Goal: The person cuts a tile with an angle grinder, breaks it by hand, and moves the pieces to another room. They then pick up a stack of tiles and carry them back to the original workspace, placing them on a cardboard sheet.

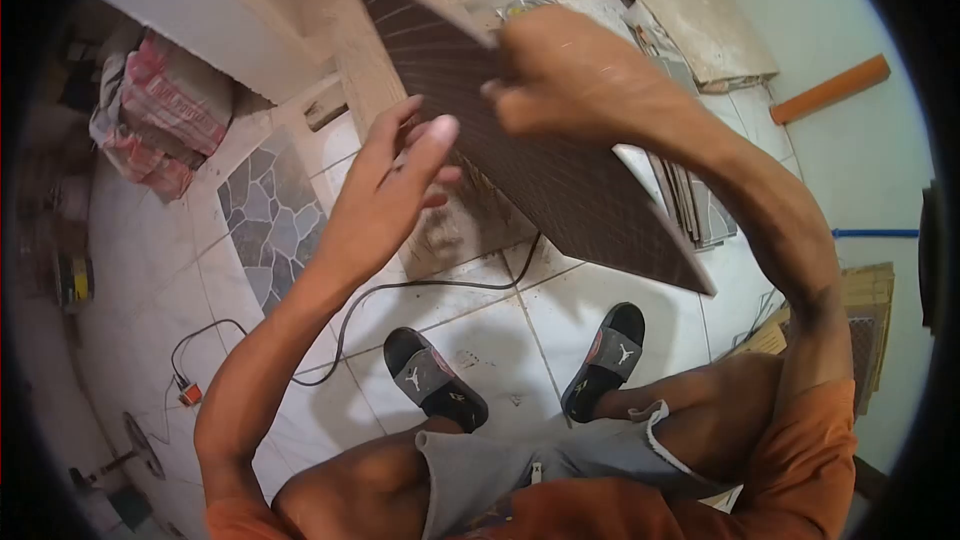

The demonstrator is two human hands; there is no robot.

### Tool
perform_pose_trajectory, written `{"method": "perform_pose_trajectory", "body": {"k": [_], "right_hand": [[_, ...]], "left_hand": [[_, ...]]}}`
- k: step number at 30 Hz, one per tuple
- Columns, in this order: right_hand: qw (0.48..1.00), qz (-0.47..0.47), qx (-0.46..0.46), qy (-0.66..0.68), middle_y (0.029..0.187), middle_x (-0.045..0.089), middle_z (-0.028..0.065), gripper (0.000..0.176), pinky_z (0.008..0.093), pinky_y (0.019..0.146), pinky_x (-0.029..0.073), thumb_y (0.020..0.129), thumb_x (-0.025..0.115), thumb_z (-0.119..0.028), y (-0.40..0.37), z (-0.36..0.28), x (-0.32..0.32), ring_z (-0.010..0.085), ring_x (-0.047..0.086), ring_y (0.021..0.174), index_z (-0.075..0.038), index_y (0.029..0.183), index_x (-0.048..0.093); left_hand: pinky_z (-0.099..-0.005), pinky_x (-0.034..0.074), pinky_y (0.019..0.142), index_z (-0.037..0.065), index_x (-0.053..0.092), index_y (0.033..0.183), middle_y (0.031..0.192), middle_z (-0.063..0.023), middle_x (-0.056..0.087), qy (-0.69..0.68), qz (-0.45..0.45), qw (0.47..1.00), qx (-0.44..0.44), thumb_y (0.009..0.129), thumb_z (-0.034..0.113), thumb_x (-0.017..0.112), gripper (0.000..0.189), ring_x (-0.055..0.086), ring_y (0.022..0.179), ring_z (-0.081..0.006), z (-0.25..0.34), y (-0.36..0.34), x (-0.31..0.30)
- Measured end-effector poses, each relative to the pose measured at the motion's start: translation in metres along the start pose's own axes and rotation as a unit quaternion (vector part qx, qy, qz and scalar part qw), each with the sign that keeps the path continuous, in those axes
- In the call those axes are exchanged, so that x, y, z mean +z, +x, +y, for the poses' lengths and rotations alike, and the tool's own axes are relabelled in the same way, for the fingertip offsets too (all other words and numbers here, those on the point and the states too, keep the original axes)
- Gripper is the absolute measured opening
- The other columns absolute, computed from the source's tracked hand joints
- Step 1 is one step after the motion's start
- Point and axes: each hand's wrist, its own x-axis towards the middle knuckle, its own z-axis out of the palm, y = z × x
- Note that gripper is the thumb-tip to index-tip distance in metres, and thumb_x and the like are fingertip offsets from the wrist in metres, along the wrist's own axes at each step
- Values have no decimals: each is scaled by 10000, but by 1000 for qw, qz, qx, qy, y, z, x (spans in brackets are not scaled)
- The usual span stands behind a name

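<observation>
A large thin tile, its dark ribbed back in view, is tilted on a slant in front of me. My right hand is closed on its upper edge, with the fingertips hidden behind it. Close to the tile's left edge, my left hand has its fingers apart and holds nothing. Beneath the tile stands a dusty wooden bench, partly covered by it.
A stone-patterned tile lies on the floor at left, near red-and-white bags. A black cable crosses the floor by my feet. Stacked tiles, a dusty board and an orange pipe are at right.
</observation>
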Motion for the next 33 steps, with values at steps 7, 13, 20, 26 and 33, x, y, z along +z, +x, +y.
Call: {"method": "perform_pose_trajectory", "body": {"k": [7,13,20,26,33], "right_hand": [[964,-164,-113,178,752,662,277,407,457,756,539,824,638,-324,11,-38,26,433,670,772,76,783,699],[935,-234,-65,259,756,665,193,620,408,592,561,901,596,-524,41,22,38,267,675,639,82,816,695],[885,-316,241,243,755,598,205,527,432,532,621,958,588,-377,29,165,165,291,663,692,148,923,586],[842,-421,234,243,876,644,209,536,370,547,606,941,583,-383,-30,177,219,260,681,725,148,1000,614],[913,-245,158,284,888,684,182,557,373,666,588,933,581,-464,3,164,182,257,677,787,84,1007,654]], "left_hand": [[-325,505,871,-30,356,1435,1289,-165,560,-206,74,973,-75,987,533,471,729,624,1018,-193,8,-22,-5],[-330,509,865,-10,472,1332,1186,-108,596,-146,181,959,-162,959,349,592,532,614,1026,-185,-15,-54,-32],[-357,503,905,-10,458,1337,1192,-106,590,-128,226,947,-187,935,224,628,496,599,1074,-201,-36,-76,-37],[-348,498,889,-17,489,1304,1170,-109,601,-121,225,954,-161,907,190,642,472,600,1056,-202,-37,-75,-44],[-291,493,798,-29,561,1219,1054,-96,641,4,206,970,-127,882,178,651,405,622,919,-171,9,-51,-67]]}}
